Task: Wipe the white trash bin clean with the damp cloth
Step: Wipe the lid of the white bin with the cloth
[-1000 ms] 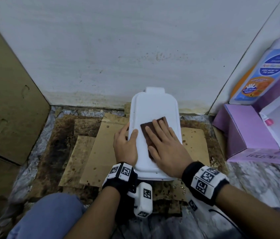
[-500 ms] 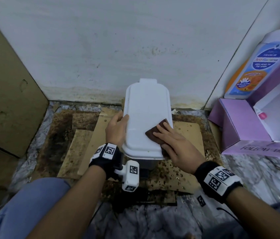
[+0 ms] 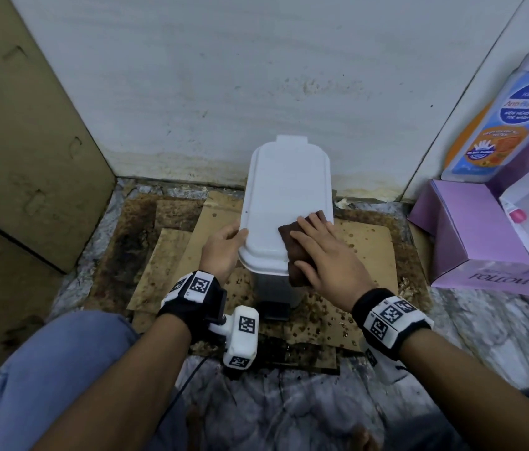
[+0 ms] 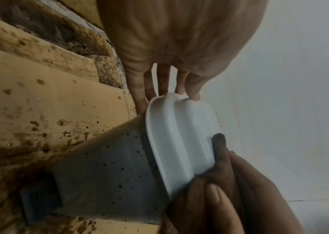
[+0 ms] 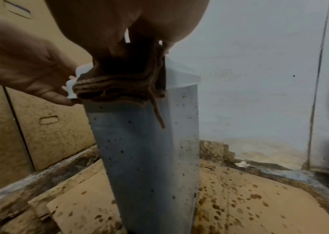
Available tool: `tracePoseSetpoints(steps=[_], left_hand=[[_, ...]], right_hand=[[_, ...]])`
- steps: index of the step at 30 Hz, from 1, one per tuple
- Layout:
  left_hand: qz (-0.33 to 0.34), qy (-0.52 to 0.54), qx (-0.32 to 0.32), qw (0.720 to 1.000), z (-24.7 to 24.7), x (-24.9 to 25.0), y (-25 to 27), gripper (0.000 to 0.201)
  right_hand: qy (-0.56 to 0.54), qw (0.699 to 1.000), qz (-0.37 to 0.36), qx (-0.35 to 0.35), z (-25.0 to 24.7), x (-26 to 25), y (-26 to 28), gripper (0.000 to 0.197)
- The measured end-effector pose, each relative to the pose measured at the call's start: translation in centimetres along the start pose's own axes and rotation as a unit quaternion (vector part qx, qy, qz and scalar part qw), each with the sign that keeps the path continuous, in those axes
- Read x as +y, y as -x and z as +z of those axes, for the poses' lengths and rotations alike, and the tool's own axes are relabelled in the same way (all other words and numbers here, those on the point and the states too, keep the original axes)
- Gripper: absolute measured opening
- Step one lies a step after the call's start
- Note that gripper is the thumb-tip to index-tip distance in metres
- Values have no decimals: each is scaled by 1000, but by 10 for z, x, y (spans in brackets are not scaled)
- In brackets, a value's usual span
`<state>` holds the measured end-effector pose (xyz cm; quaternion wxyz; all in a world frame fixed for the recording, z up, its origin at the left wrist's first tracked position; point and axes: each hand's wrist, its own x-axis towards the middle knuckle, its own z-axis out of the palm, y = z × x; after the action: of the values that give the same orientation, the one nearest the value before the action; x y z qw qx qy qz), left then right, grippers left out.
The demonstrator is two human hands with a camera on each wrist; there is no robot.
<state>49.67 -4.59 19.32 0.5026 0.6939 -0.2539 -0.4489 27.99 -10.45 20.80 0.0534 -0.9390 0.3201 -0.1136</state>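
Note:
The white trash bin [image 3: 286,196] stands against the wall with its lid down. Its grey body [image 5: 149,150] is speckled with dark spots. My left hand [image 3: 224,245] grips the lid's left edge, thumb on top and fingers [image 4: 139,88] down the side. My right hand [image 3: 321,252] lies flat on the folded brown cloth [image 3: 292,252] at the lid's near right corner. The cloth [image 5: 119,82] drapes over the lid's front rim, and a loose thread hangs down the bin's front. In the left wrist view the cloth [image 4: 219,147] wraps the lid [image 4: 179,134] corner under my right hand.
Stained cardboard sheets [image 3: 172,255] cover the wet floor around the bin. A tall cardboard box [image 3: 29,157] stands at the left. A purple box [image 3: 471,236] and a blue-labelled bottle [image 3: 510,118] are at the right. The bin's pedal [image 3: 276,310] points toward me. My knee [image 3: 61,369] is at lower left.
My right hand slid the cloth from the lid's middle to its near right corner, over the front rim. My left hand shifted from the lid's top to its left edge.

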Motion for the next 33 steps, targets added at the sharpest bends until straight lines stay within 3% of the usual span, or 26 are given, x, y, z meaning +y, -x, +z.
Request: tracePoseSetpoints(steps=[6, 8, 13, 17, 24, 33], left_hand=[[-26, 54, -11, 998, 0, 10, 5, 36], [-28, 62, -24, 997, 2, 12, 7, 35], [-8, 33, -9, 999, 12, 7, 6, 59], [-15, 35, 4, 999, 5, 5, -1, 36], [-2, 38, 5, 999, -1, 2, -5, 43], [1, 36, 21, 999, 2, -2, -5, 40]], right_hand=[[17, 1000, -10, -5, 8, -33, -27, 55], [0, 1000, -10, -28, 5, -25, -24, 58], [-18, 996, -69, -54, -11, 23, -5, 58], [-46, 994, -72, -68, -18, 51, 3, 59], [-79, 993, -76, -52, -16, 56, 1, 67], [-7, 996, -87, 21, 3, 35, 11, 67]])
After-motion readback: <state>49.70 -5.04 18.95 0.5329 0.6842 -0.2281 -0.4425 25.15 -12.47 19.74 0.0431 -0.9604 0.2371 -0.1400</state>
